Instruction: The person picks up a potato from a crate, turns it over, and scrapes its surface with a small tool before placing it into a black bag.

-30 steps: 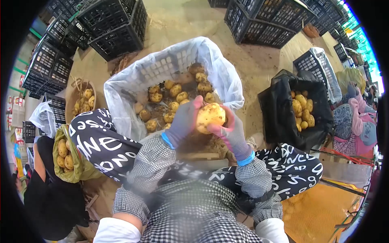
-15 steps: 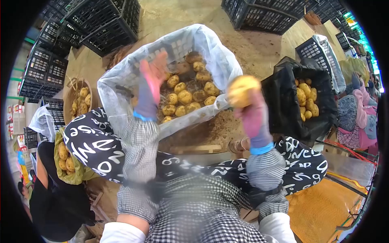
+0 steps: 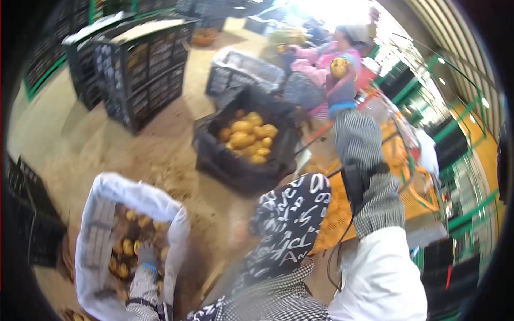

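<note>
Raised at the upper right, my right hand point(image 3: 341, 88) is closed round a yellow potato point(image 3: 339, 67). My left hand point(image 3: 145, 253) reaches down into the white-lined crate point(image 3: 181, 227) at the lower left, among dirt-covered potatoes point(image 3: 128, 247); its fingers are too small and blurred to read. Between the two hands, a black-lined crate point(image 3: 206, 155) holds several yellow potatoes point(image 3: 242, 136).
Stacked black crates point(image 3: 144, 69) stand at the upper left, and another crate point(image 3: 40, 230) at the left edge. A lined crate point(image 3: 243, 72) is behind the black one. A co-worker in pink point(image 3: 316, 64) sits beyond. Orange mesh point(image 3: 332, 219) lies to the right.
The view has turned right. My right hand has moved outward and up with the potato. My left hand, raised over the white-lined crate before, is now down inside it.
</note>
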`<state>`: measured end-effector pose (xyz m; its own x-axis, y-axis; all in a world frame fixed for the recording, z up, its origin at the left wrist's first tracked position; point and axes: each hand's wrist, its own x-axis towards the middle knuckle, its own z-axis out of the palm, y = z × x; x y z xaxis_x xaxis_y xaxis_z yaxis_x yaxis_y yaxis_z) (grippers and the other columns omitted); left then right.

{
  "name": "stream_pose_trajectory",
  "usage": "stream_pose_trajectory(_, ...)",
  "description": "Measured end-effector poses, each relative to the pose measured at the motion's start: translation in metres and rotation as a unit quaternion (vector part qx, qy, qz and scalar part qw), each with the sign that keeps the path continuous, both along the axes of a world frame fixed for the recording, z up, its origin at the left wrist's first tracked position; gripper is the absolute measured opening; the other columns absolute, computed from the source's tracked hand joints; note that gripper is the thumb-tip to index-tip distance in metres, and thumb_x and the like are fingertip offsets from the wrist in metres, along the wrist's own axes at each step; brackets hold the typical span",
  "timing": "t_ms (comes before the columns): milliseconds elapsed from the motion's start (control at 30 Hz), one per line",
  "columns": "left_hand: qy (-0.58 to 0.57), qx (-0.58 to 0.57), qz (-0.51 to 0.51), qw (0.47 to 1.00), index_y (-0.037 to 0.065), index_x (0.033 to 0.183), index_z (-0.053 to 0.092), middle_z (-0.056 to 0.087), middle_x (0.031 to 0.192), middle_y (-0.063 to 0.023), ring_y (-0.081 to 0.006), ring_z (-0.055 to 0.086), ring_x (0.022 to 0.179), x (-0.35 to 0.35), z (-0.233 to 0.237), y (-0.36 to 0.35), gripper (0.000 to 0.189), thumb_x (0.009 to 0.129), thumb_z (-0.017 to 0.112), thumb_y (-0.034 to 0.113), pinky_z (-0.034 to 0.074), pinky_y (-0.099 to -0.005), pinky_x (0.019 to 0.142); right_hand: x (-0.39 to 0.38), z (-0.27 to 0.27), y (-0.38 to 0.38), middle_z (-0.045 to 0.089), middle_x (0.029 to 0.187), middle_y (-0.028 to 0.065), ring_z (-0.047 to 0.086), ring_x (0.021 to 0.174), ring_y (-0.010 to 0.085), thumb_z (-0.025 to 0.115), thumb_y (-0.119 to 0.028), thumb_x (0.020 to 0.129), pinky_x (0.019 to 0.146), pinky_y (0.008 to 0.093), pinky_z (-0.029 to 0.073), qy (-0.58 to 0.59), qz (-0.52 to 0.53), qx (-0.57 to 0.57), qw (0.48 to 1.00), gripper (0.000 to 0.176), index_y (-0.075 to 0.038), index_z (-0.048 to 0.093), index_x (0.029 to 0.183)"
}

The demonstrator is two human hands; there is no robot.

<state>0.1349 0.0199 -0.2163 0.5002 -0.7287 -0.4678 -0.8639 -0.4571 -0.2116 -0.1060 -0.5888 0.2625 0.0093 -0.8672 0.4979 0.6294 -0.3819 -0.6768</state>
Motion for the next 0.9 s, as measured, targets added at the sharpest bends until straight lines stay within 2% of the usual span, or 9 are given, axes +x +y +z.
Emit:
stream_pose_trajectory(167, 0.008, 0.005, 0.028, 1.0, 0.011, 0.126, 0.054, 0.055, 0.128, -0.01, -0.0259, 0.052, 0.119, 0.018, -0.086, 0.0, 0.065, 0.07, 0.075, 0.035, 0.049, -0.0421, 0.082, -0.098, 0.108, -0.067, 0.06, 0.114, 0.0105, 0.062, 0.097, 0.0206, 0.055, -0.017, 0.097, 0.08, 0.0308, 0.055, -0.022, -0.157, -0.043, 0.986, 0.031, -0.003, 0.056, 0.124)
stream_pose_trajectory(367, 0.224, -0.162, 0.209, 0.938, 0.004, 0.131, 0.05, 0.056, 0.124, -0.0266, -0.0411, 0.056, 0.115, 0.013, 0.029, 0.003, 0.09, 0.058, 0.08, 0.048, 0.047, -0.044, 0.098, -0.082, 0.069, -0.072, 0.062, 0.108, 0.0075, 0.063, 0.09, 0.0178, 0.054, -0.014, 0.098, 0.076, 0.0304, 0.055, -0.014, -0.196, 0.009, 0.981, 0.027, -0.003, 0.059, 0.122)
stream_pose_trajectory(467, 0.386, -0.327, 0.354, 0.787, 0.004, 0.131, 0.043, 0.067, 0.1, -0.0207, -0.0327, 0.068, 0.093, 0.006, 0.123, -0.015, 0.09, 0.064, 0.084, 0.047, 0.055, -0.0398, 0.083, -0.001, -0.008, 0.004, 0.062, 0.105, 0.006, 0.063, 0.087, 0.0165, 0.053, -0.013, 0.098, 0.074, 0.0302, 0.055, 0.044, -0.078, 0.006, 0.996, 0.026, -0.003, 0.06, 0.121)
stream_pose_trajectory(567, 0.561, -0.538, 0.343, 0.527, -0.004, 0.137, 0.031, 0.06, 0.113, -0.0129, -0.0217, 0.066, 0.09, 0.023, 0.095, -0.023, 0.083, 0.073, 0.083, 0.005, 0.058, -0.032, 0.071, 0.064, -0.092, 0.151, 0.063, 0.106, 0.0054, 0.064, 0.087, 0.0152, 0.054, -0.008, 0.096, 0.074, 0.0304, 0.055, 0.144, 0.115, 0.015, 0.983, 0.028, -0.002, 0.059, 0.124)
stream_pose_trajectory(600, 0.592, -0.565, 0.331, 0.47, -0.003, 0.139, 0.032, 0.056, 0.123, -0.0133, -0.0195, 0.063, 0.101, 0.013, 0.135, -0.034, 0.082, 0.075, 0.082, 0.008, 0.055, -0.0324, 0.082, 0.075, -0.115, 0.197, 0.063, 0.109, 0.0058, 0.064, 0.089, 0.0149, 0.056, -0.004, 0.095, 0.076, 0.0307, 0.056, 0.19, 0.194, 0.022, 0.962, 0.033, -0.001, 0.057, 0.128)
stream_pose_trajectory(667, 0.579, -0.552, 0.348, 0.489, 0.002, 0.138, 0.04, 0.057, 0.123, -0.0085, -0.0162, 0.056, 0.113, -0.015, 0.205, -0.032, 0.069, 0.084, 0.076, 0.024, 0.047, -0.0312, 0.098, 0.084, -0.162, 0.272, 0.062, 0.116, 0.0091, 0.065, 0.091, 0.0161, 0.057, -0.006, 0.095, 0.075, 0.0289, 0.056, 0.264, 0.337, 0.029, 0.903, 0.039, 0.0, 0.052, 0.133)
stream_pose_trajectory(733, 0.598, -0.567, 0.375, 0.424, 0.009, 0.137, 0.038, 0.057, 0.117, -0.0065, -0.0146, 0.058, 0.104, -0.05, 0.256, -0.029, 0.067, 0.085, 0.076, 0.029, 0.054, -0.0278, 0.08, 0.079, -0.198, 0.34, 0.055, 0.131, 0.0122, 0.065, 0.094, 0.0145, 0.066, -0.007, 0.09, 0.077, 0.0264, 0.055, 0.332, 0.45, 0.03, 0.828, 0.056, 0.001, 0.044, 0.141)
stream_pose_trajectory(767, 0.548, -0.566, 0.342, 0.512, 0.005, 0.141, 0.034, 0.051, 0.128, -0.0082, -0.0167, 0.055, 0.114, -0.058, 0.254, -0.024, 0.071, 0.089, 0.07, 0.038, 0.049, -0.0304, 0.094, 0.073, -0.2, 0.369, 0.052, 0.135, 0.0126, 0.063, 0.102, 0.0152, 0.071, -0.009, 0.086, 0.083, 0.0281, 0.054, 0.391, 0.469, -0.041, 0.791, 0.064, 0.001, 0.041, 0.142)
stream_pose_trajectory(900, 0.57, -0.632, 0.311, 0.423, 0.003, 0.141, 0.033, 0.049, 0.127, -0.01, -0.016, 0.053, 0.114, -0.113, 0.267, -0.02, 0.079, 0.082, 0.079, 0.027, 0.049, -0.0286, 0.093, 0.063, -0.211, 0.422, 0.047, 0.141, 0.0143, 0.053, 0.123, 0.0219, 0.082, -0.014, 0.073, 0.1, 0.035, 0.045, 0.411, 0.513, -0.159, 0.737, 0.087, -0.001, 0.036, 0.146)
